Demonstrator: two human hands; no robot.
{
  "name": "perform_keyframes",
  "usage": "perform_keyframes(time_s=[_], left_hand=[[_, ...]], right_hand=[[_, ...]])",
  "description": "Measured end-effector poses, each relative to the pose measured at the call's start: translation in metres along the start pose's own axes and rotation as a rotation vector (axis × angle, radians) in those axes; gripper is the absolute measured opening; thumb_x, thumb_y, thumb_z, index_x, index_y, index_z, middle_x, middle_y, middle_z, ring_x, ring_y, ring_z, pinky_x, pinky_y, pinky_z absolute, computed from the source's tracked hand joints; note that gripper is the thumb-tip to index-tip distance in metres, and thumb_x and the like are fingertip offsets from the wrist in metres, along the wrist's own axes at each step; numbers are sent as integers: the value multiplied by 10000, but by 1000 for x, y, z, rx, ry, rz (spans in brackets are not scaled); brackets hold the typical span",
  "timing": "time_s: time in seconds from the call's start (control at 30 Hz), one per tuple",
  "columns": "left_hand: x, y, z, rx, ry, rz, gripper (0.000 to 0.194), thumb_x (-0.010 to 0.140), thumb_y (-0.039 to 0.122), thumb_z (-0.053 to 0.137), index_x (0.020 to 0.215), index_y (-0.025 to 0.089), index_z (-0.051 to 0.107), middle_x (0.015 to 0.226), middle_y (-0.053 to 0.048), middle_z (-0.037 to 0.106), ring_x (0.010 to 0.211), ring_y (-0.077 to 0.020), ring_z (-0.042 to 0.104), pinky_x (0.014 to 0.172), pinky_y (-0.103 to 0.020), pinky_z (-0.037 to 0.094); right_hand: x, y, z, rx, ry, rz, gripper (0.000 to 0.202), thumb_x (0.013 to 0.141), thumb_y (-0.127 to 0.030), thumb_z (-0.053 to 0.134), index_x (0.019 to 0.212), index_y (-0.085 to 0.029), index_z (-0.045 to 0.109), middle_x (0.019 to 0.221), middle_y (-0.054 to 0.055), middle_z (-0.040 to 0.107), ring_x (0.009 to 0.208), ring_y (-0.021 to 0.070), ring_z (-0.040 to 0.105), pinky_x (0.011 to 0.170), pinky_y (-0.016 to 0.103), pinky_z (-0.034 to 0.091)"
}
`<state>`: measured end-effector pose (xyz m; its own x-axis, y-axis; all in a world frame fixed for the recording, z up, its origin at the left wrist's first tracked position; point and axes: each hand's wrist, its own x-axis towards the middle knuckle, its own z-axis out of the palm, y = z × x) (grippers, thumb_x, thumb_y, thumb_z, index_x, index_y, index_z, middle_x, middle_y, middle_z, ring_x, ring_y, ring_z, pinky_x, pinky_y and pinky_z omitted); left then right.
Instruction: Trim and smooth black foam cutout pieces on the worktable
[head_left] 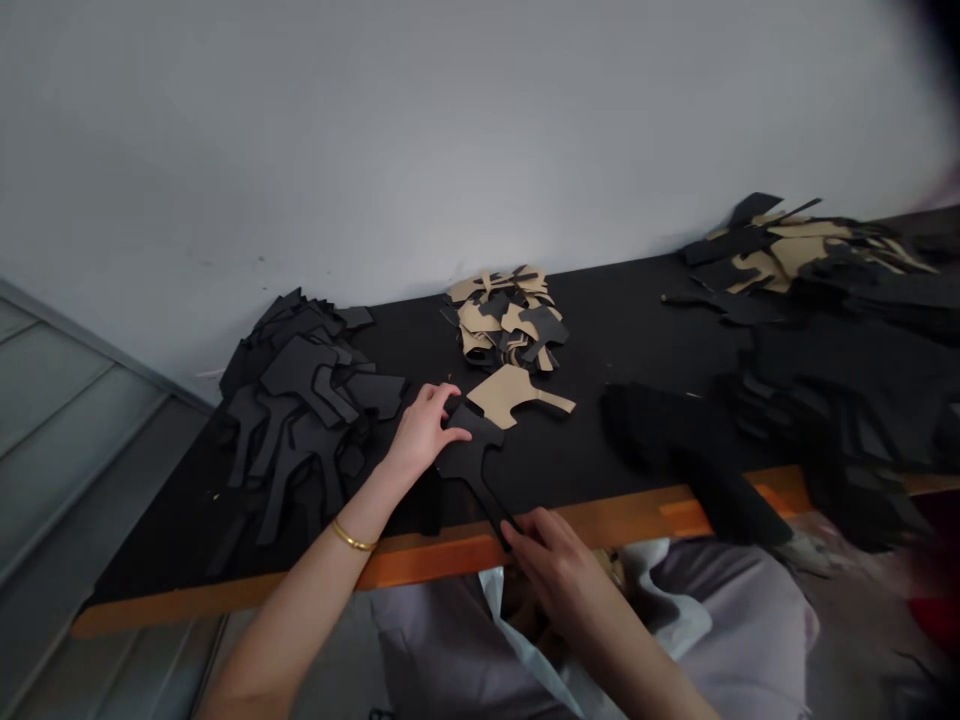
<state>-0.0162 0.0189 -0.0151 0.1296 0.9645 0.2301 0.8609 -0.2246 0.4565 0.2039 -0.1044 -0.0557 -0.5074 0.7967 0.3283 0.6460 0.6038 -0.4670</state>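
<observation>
A flat black cut-out piece (471,455) with a long narrow tail lies at the front of the black table. My left hand (426,432) is on its upper left part, thumb and fingers curved around that edge. The tail's end, near the table's front edge, is pinched between the thumb and fingers of my right hand (546,552). Just beyond the black piece lies a tan cut-out piece (510,396) of similar shape. Behind it sits a small pile of tan and black pieces (517,320).
A heap of black pieces (300,380) covers the table's left part. More tan and black pieces (795,250) are piled at the back right, with blurred black pieces (675,430) nearer the front. The table's front edge (435,560) is orange-brown; a wall (375,150) stands behind.
</observation>
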Motion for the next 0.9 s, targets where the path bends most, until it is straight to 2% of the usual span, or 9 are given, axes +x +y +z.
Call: perform_keyframes(time_s=[0.13, 0.2, 0.3, 0.4, 0.5, 0.6, 0.7, 0.8, 0.9], left_hand=[[2, -3, -8, 212, 13, -58, 767, 539, 561, 764, 1201, 267, 513, 1140, -101, 501, 1083, -332, 475, 867, -452, 412], [2, 0, -8, 213, -8, -28, 646, 645, 524, 713, 1194, 245, 520, 1169, -107, 510, 1103, -315, 482, 887, -449, 409], [-6, 17, -2, 212, -46, 86, 390, 858, 374, 523, 1214, 214, 516, 1309, -123, 476, 1221, -273, 435, 966, -425, 371], [-21, 35, 7, 227, -228, 262, 464, 911, 432, 384, 1329, 236, 425, 1461, -99, 357, 1370, -264, 253, 1080, -483, 227], [-34, 38, 12, 218, -424, 368, 620, 884, 564, 321, 1429, 276, 261, 1511, -69, 262, 1407, -255, 152, 1114, -519, 118], [-36, 27, 11, 245, -422, 286, 612, 892, 576, 257, 1444, 319, 199, 1528, -43, 201, 1415, -250, 108, 1111, -538, 105], [-32, 18, 10, 279, -341, 124, 639, 901, 572, 204, 1457, 257, 172, 1531, -78, 173, 1415, -250, 98, 1108, -534, 134], [-33, 22, 14, 310, -286, 0, 718, 886, 593, 228, 1456, 158, 191, 1521, -150, 171, 1410, -294, 87, 1096, -547, 164], [-36, 31, 19, 340, -248, -58, 716, 879, 584, 282, 1440, 141, 251, 1512, -163, 201, 1397, -351, 113, 1076, -566, 194]], right_hand=[[1, -1, -2, 21, 11, 12, 269, 869, -75, 453, 1001, -181, 662, 827, 62, 543, 737, 144, 526, 669, 243, 481], [2, -2, -3, 30, 17, 19, 270, 866, -72, 457, 999, -182, 665, 822, 57, 543, 727, 136, 528, 662, 231, 478], [3, -1, -3, 46, 9, 38, 275, 862, -62, 462, 1011, -176, 663, 822, 57, 543, 727, 135, 529, 664, 227, 479], [3, 0, 0, 57, -10, 41, 264, 858, -59, 475, 1011, -166, 662, 826, 63, 548, 728, 139, 530, 668, 233, 480], [2, 2, 3, 74, 27, 36, 254, 853, -59, 484, 983, -171, 672, 813, 61, 548, 726, 140, 531, 655, 227, 474], [0, 3, 4, 99, 52, 30, 303, 823, -32, 503, 1030, -188, 662, 829, 55, 551, 753, 142, 537, 677, 227, 479], [-1, 4, 5, 118, 54, 32, 345, 804, -13, 511, 1064, -192, 650, 852, 55, 553, 778, 146, 539, 707, 237, 484], [-2, 3, 5, 127, 68, 29, 334, 800, -6, 508, 1037, -186, 660, 846, 56, 555, 772, 148, 537, 696, 240, 485], [-1, 3, 7, 123, 95, 26, 314, 792, -2, 514, 998, -179, 672, 824, 53, 555, 747, 148, 536, 671, 238, 481]])
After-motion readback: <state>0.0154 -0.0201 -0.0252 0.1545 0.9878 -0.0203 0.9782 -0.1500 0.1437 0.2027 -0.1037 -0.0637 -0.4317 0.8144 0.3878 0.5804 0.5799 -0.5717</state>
